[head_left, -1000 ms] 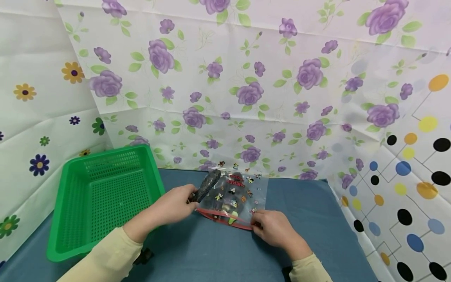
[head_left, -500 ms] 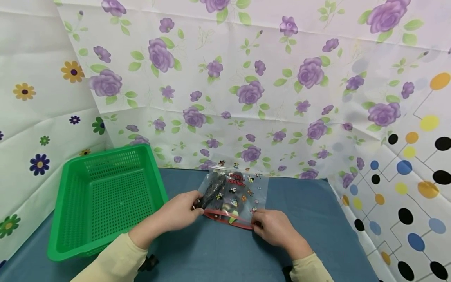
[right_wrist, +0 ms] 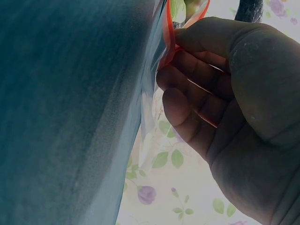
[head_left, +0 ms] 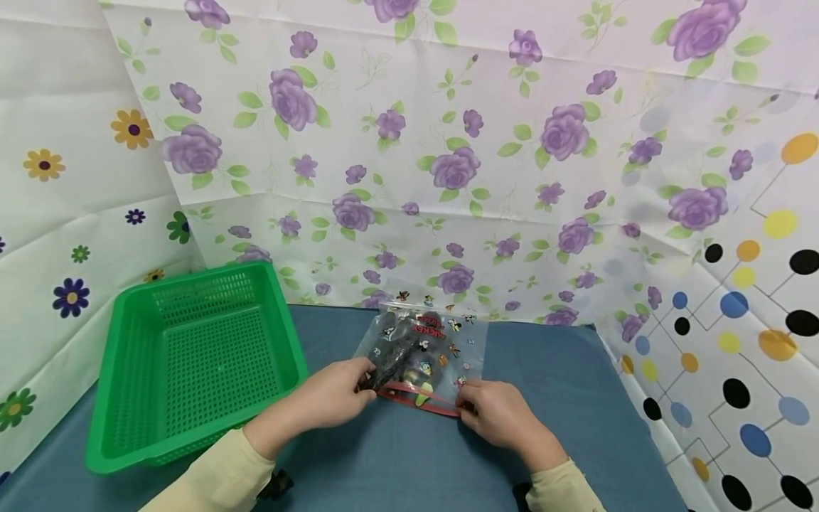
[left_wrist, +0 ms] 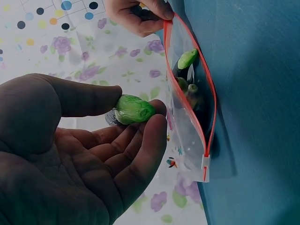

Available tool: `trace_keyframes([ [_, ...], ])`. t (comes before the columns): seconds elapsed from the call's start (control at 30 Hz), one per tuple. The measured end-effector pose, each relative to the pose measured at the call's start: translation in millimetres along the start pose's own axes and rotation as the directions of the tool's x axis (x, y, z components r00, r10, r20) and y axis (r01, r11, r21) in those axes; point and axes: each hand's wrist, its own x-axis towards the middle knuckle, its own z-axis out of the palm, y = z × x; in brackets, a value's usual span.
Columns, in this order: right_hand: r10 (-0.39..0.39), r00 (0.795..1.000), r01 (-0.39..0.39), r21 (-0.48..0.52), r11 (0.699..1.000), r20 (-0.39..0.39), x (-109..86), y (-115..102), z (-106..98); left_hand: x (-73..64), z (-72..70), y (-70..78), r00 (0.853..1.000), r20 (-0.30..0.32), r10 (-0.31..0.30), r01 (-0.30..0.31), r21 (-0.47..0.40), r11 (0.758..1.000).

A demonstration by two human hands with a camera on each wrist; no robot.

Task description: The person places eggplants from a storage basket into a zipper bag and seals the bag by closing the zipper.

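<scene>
My left hand (head_left: 342, 391) pinches a long dark speckled eggplant (head_left: 393, 363) by its green end (left_wrist: 136, 110), between thumb and fingertips. The eggplant slants over the left part of a clear printed zip bag (head_left: 470, 348), its far end pointing to the back; in the left wrist view it appears outside the bag's mouth. My right hand (head_left: 495, 416) pinches the bag's red zip edge (right_wrist: 169, 42) at the right corner. The mouth gapes, showing dark pieces with green ends (left_wrist: 188, 58) inside. A slider (left_wrist: 205, 162) sits at the mouth's left end.
A green plastic basket (head_left: 291, 338) with perforated walls stands at the left on the blue tabletop (head_left: 422, 469). Floral cloth (head_left: 448, 171) hangs behind the table, and a dotted cloth (head_left: 736, 370) hangs at the right.
My left hand has moved slightly right and toward me with the eggplant, which now lies lower over the bag. The right hand and bag have stayed nearly still.
</scene>
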Motion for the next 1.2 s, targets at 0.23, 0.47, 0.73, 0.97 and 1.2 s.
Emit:
trace_keyframes([
  [0.23, 0.004, 1.0, -0.004, 0.009, 1.0, 0.006, 0.4, 1, 1, 1.0, 10.2, -1.9, 1.0, 0.004, 0.016, -0.016, 0.018, 1.0],
  [0.47, 0.005, 1.0, -0.006, 0.019, 1.0, 0.014, 0.5, 1, 2, -0.2, 19.2, -6.7, 0.998, 0.027, 0.053, -0.053, 0.002, 0.999],
  [0.73, 0.002, 1.0, -0.002, 0.007, 1.0, 0.01, 0.4, 2, 1, 2.1, 23.7, -8.4, 0.994, 0.094, 0.06, -0.063, 0.026, 0.998],
  [0.97, -0.014, 1.0, 0.014, -0.002, 1.0, -0.006, 0.1, 2, 3, 2.7, 26.0, -9.1, 0.987, 0.158, 0.039, -0.051, 0.069, 0.996],
  [1.2, -0.028, 0.999, 0.028, -0.009, 1.0, -0.019, -0.4, 2, 3, 1.3, 28.5, -8.0, 0.981, 0.192, 0.034, -0.049, 0.077, 0.996],
])
